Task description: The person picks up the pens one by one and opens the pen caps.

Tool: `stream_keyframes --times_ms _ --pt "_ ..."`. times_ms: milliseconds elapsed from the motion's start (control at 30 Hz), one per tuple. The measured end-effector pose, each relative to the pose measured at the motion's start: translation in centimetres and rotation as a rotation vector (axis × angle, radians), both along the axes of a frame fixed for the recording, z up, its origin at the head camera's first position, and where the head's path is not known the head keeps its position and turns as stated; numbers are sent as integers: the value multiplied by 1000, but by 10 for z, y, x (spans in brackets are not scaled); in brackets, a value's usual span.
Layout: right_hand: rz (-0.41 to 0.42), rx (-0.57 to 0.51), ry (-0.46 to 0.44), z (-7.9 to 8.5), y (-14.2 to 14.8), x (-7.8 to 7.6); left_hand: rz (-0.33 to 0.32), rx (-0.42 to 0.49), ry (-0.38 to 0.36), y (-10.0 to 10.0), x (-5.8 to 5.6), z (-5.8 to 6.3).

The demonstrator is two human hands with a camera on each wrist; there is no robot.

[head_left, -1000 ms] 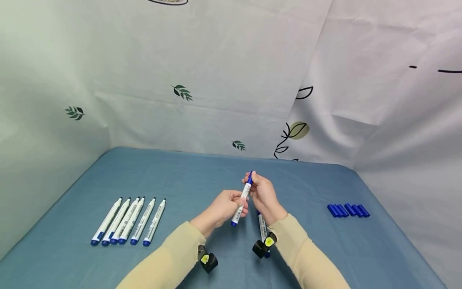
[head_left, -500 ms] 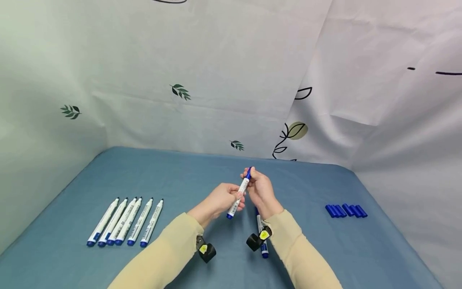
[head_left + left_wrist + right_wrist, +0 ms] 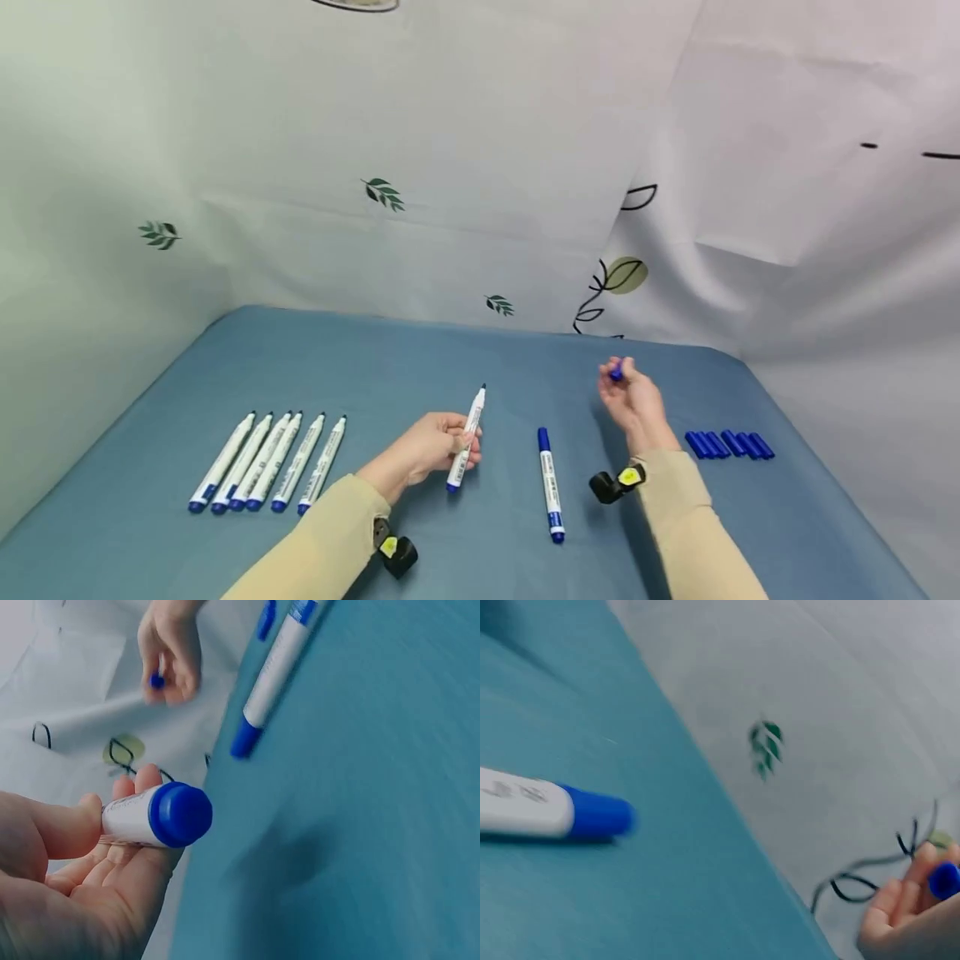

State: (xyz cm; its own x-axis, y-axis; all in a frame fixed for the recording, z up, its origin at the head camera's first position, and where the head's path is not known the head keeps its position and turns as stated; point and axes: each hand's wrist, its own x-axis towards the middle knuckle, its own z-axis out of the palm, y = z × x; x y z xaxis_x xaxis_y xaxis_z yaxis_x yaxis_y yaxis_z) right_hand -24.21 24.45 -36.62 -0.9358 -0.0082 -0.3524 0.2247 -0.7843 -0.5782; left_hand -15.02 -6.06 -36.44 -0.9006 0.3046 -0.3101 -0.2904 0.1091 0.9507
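Note:
My left hand (image 3: pixel 433 447) pinches an uncapped white marker (image 3: pixel 467 440) between thumb and fingers, dark tip pointing up and away. In the left wrist view the blue end of this marker (image 3: pixel 180 814) faces the camera. Off to the right, my right hand (image 3: pixel 634 403) holds a small blue marker cap (image 3: pixel 617 372) between thumb and fingertips, above the cloth. Between the hands lies a capped marker (image 3: pixel 550 485), its blue cap toward the back. The right wrist view shows the blue cap (image 3: pixel 944 880) at the fingers, partly cut off by the edge.
A row of several uncapped white markers (image 3: pixel 272 460) lies on the left side of the blue cloth (image 3: pixel 420 350). Several loose blue caps (image 3: pixel 729 445) sit side by side at the right. A pale patterned curtain (image 3: pixel 450 167) rises behind the table.
The blue cap has come off the marker. My right hand has moved right with the cap, while my left hand has shifted slightly left and down with the marker.

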Motion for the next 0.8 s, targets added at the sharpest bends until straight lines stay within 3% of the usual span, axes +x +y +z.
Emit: stream_keyframes --times_ms 100,200,433,800 --pt "148 191 34 9 -26 11 20 -2 1 -1 -6 2" --pt "202 285 58 18 -45 25 26 -3 0 1 -10 4" --pt "316 340 70 22 -58 37 25 -11 -4 0 -8 4" --pt "389 286 56 15 -55 42 -35 -9 11 -12 -5 10"
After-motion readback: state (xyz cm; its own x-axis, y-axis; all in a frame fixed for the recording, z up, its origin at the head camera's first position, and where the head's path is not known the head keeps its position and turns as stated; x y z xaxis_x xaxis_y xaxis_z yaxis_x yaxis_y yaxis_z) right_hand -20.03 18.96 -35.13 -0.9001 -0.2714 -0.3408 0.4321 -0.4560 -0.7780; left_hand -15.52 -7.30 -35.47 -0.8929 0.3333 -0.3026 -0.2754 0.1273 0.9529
